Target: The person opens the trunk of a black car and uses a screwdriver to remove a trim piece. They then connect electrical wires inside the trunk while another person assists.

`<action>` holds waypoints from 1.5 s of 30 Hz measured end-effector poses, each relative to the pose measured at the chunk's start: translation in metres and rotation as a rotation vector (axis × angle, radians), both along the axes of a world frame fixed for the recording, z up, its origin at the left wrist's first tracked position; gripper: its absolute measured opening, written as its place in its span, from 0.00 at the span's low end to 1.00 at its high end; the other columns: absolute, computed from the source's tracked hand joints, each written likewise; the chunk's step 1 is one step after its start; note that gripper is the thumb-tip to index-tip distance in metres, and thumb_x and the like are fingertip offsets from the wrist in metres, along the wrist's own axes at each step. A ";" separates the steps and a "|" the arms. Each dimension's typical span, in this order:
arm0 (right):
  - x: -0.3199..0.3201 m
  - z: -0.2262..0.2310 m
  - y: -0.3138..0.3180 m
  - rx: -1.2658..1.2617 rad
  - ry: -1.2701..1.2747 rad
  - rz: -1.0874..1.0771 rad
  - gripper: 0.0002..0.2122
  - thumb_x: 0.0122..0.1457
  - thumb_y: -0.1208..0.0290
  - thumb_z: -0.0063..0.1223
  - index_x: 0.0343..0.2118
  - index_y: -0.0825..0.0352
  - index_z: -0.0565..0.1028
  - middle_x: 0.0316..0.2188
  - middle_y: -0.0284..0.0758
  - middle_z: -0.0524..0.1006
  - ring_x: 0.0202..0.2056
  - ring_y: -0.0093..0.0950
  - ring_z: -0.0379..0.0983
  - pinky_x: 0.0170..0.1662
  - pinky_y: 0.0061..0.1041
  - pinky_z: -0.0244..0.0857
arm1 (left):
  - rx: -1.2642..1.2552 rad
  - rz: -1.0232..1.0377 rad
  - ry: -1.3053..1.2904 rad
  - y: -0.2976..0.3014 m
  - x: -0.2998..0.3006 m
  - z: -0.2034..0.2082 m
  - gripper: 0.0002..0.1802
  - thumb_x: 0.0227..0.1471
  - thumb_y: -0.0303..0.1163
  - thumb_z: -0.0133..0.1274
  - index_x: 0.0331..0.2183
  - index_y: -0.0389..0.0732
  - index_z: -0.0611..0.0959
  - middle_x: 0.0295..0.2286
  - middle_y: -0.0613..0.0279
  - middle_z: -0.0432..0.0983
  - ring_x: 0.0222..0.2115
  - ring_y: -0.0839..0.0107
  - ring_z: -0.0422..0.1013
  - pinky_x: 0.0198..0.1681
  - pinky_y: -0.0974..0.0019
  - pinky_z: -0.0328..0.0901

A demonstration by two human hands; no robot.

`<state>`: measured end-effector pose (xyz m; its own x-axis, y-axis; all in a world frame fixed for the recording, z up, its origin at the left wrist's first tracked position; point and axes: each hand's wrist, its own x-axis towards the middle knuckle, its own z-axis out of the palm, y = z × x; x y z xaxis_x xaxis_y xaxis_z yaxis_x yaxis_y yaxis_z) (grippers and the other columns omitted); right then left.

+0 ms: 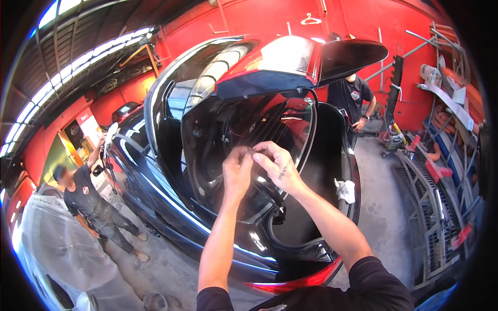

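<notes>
At frame centre, my left hand and right hand meet over the car, fingers pinched closed; whether on anything, I can't tell.

Decent open gap over the trunk well, below and right of the right hand, though a white cloth sits by the rim. Raised trunk lid blocks the far side; glare makes depth there hard to judge tbh.

I'm facing a glossy black car; its rear lid is standing raised, its boot is lying open below, and a red tail light is showing nearest me.
</notes>
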<state>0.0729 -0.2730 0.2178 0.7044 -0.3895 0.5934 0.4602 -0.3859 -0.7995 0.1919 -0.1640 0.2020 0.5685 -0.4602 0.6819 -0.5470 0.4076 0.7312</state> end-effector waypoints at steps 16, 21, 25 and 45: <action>0.012 -0.019 -0.014 0.077 -0.091 0.164 0.16 0.66 0.65 0.57 0.50 0.71 0.76 0.38 0.35 0.80 0.42 0.21 0.75 0.49 0.26 0.69 | 0.020 -0.066 0.021 0.000 0.010 -0.002 0.07 0.65 0.23 0.48 0.38 0.33 0.81 0.32 0.66 0.80 0.34 0.79 0.73 0.41 0.73 0.67; 0.015 -0.014 -0.012 0.035 -0.193 0.120 0.14 0.66 0.66 0.58 0.48 0.70 0.77 0.34 0.32 0.80 0.36 0.19 0.75 0.39 0.23 0.70 | -0.046 -0.066 0.034 -0.003 0.006 -0.002 0.06 0.63 0.22 0.50 0.39 0.34 0.81 0.35 0.64 0.80 0.37 0.78 0.73 0.44 0.71 0.68; 0.011 -0.010 -0.012 0.100 -0.095 0.131 0.15 0.66 0.64 0.58 0.49 0.71 0.76 0.32 0.31 0.78 0.29 0.17 0.71 0.32 0.20 0.66 | -0.029 0.001 0.026 -0.002 0.003 0.000 0.06 0.60 0.22 0.56 0.40 0.34 0.83 0.33 0.69 0.80 0.34 0.83 0.73 0.38 0.76 0.67; 0.007 0.008 0.000 0.076 0.042 0.035 0.16 0.66 0.63 0.58 0.50 0.70 0.75 0.27 0.26 0.75 0.21 0.13 0.63 0.23 0.17 0.57 | 0.003 -0.062 0.000 0.003 0.008 0.016 0.10 0.61 0.29 0.54 0.37 0.31 0.83 0.30 0.66 0.79 0.32 0.80 0.71 0.36 0.71 0.66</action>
<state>0.0801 -0.2734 0.2254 0.7420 -0.4072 0.5326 0.4378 -0.3072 -0.8449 0.1995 -0.1607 0.2176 0.5387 -0.4963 0.6808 -0.5210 0.4388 0.7321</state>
